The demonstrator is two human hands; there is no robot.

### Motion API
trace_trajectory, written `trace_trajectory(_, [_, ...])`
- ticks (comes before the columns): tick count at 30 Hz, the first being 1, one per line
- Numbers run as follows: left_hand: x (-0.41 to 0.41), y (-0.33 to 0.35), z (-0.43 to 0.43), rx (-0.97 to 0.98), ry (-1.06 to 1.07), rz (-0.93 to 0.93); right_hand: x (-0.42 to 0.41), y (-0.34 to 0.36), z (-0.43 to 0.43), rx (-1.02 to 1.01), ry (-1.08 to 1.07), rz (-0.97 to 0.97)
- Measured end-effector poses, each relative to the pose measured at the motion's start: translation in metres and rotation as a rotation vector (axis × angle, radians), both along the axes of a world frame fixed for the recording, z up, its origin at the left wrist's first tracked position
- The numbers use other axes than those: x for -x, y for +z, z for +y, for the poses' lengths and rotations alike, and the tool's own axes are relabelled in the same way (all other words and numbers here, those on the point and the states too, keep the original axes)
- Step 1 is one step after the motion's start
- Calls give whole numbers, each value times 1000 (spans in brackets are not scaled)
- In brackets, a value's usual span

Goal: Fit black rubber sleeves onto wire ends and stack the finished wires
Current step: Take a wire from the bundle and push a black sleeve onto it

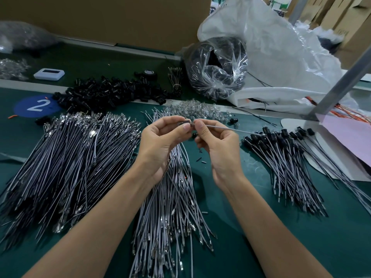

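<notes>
While little text is legible, one mark reads clean: a white "2" on a round blue sticker [37,106] on the green mat [241,227], far left. Green print on the cartons [279,3] top right is too blurred to read. White device [49,74] at the back has a dark screen, nothing readable.

Left hand [160,141]: thumb and curled fingers pinch a black rubber sleeve [183,123], held above the mat. Right hand [216,145]: thumb and forefinger pinch a grey wire [220,128] near its end, tip right at the sleeve's mouth. The wire's free length runs out right from the fingers, toward the finished stack [285,157]. Whether the tip is inside the sleeve: cannot tell, fingertips cover the joint.

The finished stack lies right of the hands, black sleeves at the far ends. Bare wires: middle pile [172,197] under the hands, bigger pile [66,157] to the left, terminals showing. Loose sleeve heap [108,93] sits behind the bigger pile, clear small parts [192,109] just behind the hands. Tape roll [149,74] is behind the heap.

Clear bag [216,67] holds dark contents, not identifiable through the glare. White sack [281,47] behind it is cut off at the top edge. The bigger pile runs out of frame at left.
</notes>
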State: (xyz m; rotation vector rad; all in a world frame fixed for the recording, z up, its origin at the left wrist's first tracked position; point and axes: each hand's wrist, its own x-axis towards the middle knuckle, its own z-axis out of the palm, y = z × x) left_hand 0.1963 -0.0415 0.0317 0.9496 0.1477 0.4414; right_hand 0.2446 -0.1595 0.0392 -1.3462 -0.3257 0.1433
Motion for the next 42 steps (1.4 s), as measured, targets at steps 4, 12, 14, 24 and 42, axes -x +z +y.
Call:
trace_trajectory(4, [-1,1,-2,23,20,4,-4,2,-5,144,58,43])
trace_trajectory(12, [-1,2,1,103,52,29,-1,3,-13,499,-164,-468])
trace_trajectory(14, [-1,2,0,89,45,38,0,1,-10,724,-256,-658])
trace_trajectory(24, [-1,0,2,27,8,27,-7,-1,-13,578,-194,-663])
trace_trajectory(42, [-1,-1,4,76,-17,3,-12,6,-21,370,-157,-488])
